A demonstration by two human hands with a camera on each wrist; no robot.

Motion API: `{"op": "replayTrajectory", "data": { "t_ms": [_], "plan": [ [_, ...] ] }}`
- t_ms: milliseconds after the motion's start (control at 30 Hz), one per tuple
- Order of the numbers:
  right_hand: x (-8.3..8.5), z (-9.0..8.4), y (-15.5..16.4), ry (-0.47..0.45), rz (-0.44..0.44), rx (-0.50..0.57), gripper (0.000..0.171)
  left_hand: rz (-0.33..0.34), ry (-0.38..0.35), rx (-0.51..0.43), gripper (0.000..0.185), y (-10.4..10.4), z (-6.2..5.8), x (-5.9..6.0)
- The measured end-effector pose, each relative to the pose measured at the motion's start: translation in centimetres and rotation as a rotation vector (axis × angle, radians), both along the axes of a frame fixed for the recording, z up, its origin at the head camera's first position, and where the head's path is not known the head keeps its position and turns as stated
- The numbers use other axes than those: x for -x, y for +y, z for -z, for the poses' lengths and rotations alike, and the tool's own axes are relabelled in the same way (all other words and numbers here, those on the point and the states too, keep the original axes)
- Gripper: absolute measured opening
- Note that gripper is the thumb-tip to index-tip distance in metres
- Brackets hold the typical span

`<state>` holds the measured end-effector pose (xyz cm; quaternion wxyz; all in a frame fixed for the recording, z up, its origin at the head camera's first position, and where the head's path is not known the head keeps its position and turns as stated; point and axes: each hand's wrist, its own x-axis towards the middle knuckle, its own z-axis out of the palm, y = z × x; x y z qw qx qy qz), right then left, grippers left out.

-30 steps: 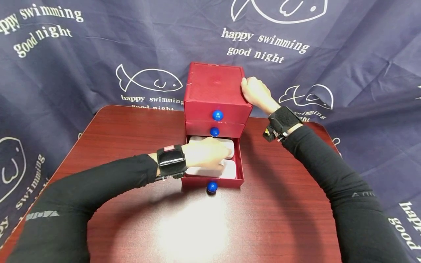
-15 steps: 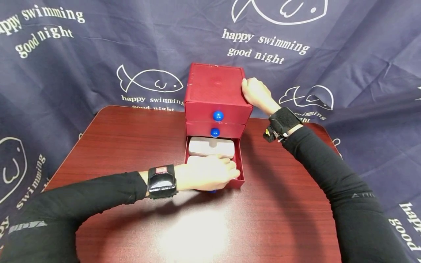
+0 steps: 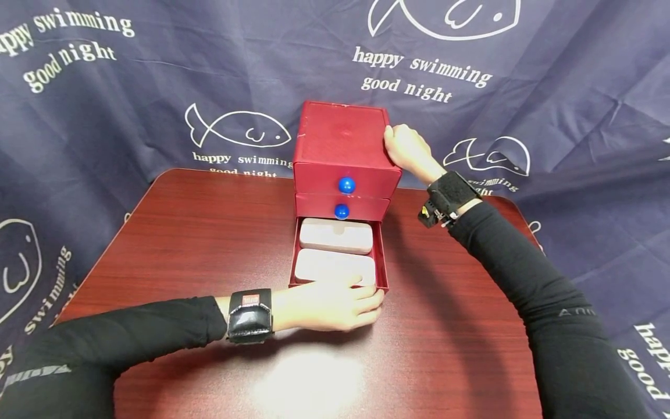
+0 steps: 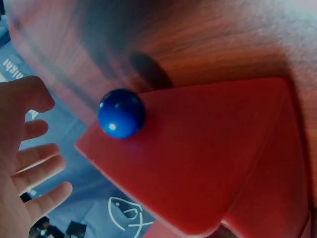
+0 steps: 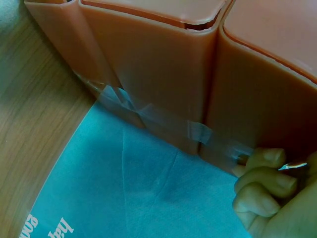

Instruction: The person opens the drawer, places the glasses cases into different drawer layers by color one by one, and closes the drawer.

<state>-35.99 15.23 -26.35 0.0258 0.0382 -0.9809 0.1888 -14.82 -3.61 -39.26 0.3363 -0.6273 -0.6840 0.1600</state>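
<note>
A red drawer cabinet point(image 3: 342, 134) with blue ball knobs stands at the back of the table. Its bottom drawer point(image 4: 193, 144) is pulled out. Inside lie two white oblong cases, a rear case point(image 3: 335, 234) and a front case point(image 3: 330, 265). My left hand point(image 3: 332, 305) is at the drawer's front with nothing in its grasp; in the left wrist view its loosely bent fingers are apart from the drawer's blue knob point(image 4: 121, 114). At the cabinet's upper right edge, my right hand point(image 3: 408, 148) holds on, its fingers point(image 5: 262, 183) curled against the far side.
The reddish-brown wooden table point(image 3: 220, 227) extends to both sides and in front of the cabinet. Behind it hangs a dark blue curtain point(image 3: 251, 58) printed with white fish and lettering. The upper two drawers are closed, with an upper knob point(image 3: 346, 185) and a middle knob point(image 3: 341, 211).
My left hand has come out from above the white cases and moved toward me, past the drawer's front edge. Both cases now show in the drawer. The right hand has stayed on the cabinet.
</note>
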Motion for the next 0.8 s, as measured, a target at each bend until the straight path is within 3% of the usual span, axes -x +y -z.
{"op": "replayTrajectory", "data": {
  "t_ms": [200,467,800],
  "plan": [
    [0.1,0.1,0.0,0.009,-0.007,0.002,0.053,0.054,0.114,0.059,0.022,-0.4,0.9,-0.3],
    [0.1,0.0,0.0,0.007,-0.007,0.003,0.054,0.072,0.085,0.18,0.022,-0.7,1.8,-0.6],
    [-0.1,0.0,0.0,0.014,-0.013,-0.003,0.054,0.058,0.091,0.159,0.022,-0.9,2.9,-0.2]
  ]
}}
